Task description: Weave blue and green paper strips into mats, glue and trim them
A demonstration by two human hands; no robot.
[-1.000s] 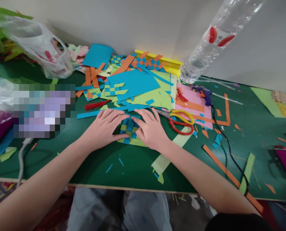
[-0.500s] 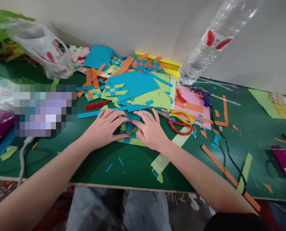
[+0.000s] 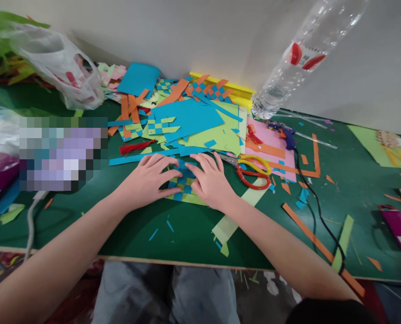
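Observation:
A small woven mat of blue and light-green paper strips (image 3: 183, 185) lies on the green table (image 3: 187, 229) in front of me. My left hand (image 3: 145, 180) rests flat on its left side, fingers spread and pressing the strips. On the right side my right hand (image 3: 211, 181) lies flat too, its fingertips touching the blue strips at the mat's top. Both hands cover much of the mat. Neither hand grips anything.
Scissors with yellow and red handles (image 3: 252, 167) lie just right of my right hand. Behind is a heap of blue, green and orange paper (image 3: 190, 121). A clear plastic bottle (image 3: 288, 67), a glue gun (image 3: 286, 135) with black cord, and a plastic bag (image 3: 55, 72) stand around.
My fingers have shifted slightly on the mat, with the left fingertips now nearer the right ones over the blue strips. The hands stay in the same place.

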